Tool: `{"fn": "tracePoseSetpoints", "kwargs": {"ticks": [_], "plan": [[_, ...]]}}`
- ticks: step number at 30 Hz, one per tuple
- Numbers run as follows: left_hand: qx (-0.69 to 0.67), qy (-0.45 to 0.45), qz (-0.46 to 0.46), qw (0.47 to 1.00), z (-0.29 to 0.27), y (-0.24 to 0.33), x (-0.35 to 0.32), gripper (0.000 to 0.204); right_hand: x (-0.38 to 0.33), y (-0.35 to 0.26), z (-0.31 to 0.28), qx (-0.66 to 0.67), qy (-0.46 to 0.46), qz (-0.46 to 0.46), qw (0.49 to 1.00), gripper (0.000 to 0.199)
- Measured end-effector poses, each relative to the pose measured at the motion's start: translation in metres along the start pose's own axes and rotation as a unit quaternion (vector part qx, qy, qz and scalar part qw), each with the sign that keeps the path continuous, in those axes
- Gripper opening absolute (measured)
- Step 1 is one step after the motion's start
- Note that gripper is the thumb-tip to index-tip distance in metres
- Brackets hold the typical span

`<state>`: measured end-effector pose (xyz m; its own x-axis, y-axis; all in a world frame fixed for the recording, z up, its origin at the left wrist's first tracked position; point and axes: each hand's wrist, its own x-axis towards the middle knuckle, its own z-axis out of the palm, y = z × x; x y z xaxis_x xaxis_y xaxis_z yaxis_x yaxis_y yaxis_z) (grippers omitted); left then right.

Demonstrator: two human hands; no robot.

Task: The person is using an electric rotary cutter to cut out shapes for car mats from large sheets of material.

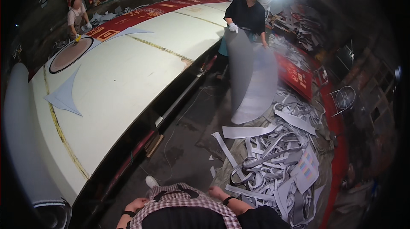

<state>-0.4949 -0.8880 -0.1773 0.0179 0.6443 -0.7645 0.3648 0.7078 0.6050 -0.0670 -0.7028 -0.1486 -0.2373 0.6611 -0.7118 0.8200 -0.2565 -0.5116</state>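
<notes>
Both my hands hang near my waist, beside my checked apron [171, 201]. My left hand [136, 204] has its fingers curled against the apron's left edge, and nothing shows in them. At the apron's right side my right hand [218, 193] is loosely closed, also with nothing visible in it. A long cream-topped table [128, 88] stretches away ahead of me. On it lie an oval brownish mat [70, 56] with a dark border and a pale grey pointed offcut [65, 95].
A co-worker [247, 15] stands at the table's right side holding a large curved grey sheet [256, 84]. Another person [77, 20] works by the oval mat. Tangled grey strips [273, 156] heap on the right. A grey roll [19, 131] borders the table; a thin cable [174, 137] crosses the floor.
</notes>
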Motion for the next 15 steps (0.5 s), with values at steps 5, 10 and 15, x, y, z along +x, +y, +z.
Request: {"fn": "tracePoseSetpoints", "kwargs": {"ticks": [5,10,15], "plan": [[0.021,-0.032,0.022,0.999,-0.001,-0.012,0.007,0.042,-0.006,-0.002,-0.004,-0.027,0.002,-0.038,0.999,0.031],[0.009,-0.037,0.043,0.998,-0.003,-0.011,0.003,0.048,-0.011,-0.008,-0.007,-0.013,0.004,-0.030,0.999,0.032],[0.011,-0.025,0.006,1.000,-0.006,0.000,-0.007,0.051,-0.010,-0.011,-0.007,-0.035,0.009,-0.028,0.999,0.034]]}}
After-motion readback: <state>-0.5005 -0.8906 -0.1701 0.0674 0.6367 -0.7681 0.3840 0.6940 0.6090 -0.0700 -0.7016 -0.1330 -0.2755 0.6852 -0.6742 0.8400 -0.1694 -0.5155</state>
